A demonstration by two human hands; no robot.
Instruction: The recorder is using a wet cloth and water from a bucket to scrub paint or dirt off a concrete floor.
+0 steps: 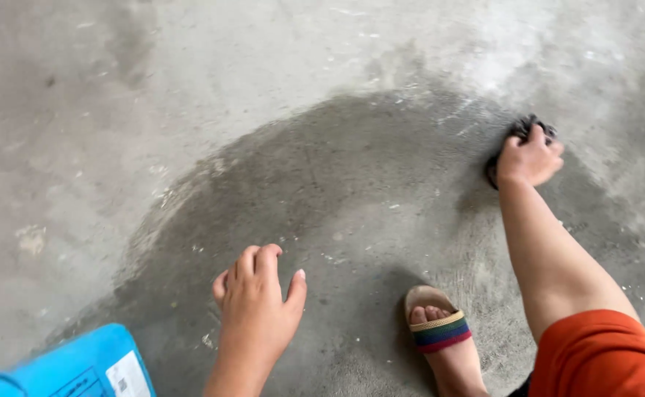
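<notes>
Concrete floor (278,88) w/ a damp patch: our right hand (532,156) is clenched on a dark rag (522,131) at the patch's far-right edge, left hand (258,300) spread loose near its near side; we'd keep firm, overlapping strokes.

Blue package (65,367) at lower left corner of frame, cut by edge, rounded top corner. White rectangular label (126,373) on its right end, dark print, partly cropped at bottom.
</notes>
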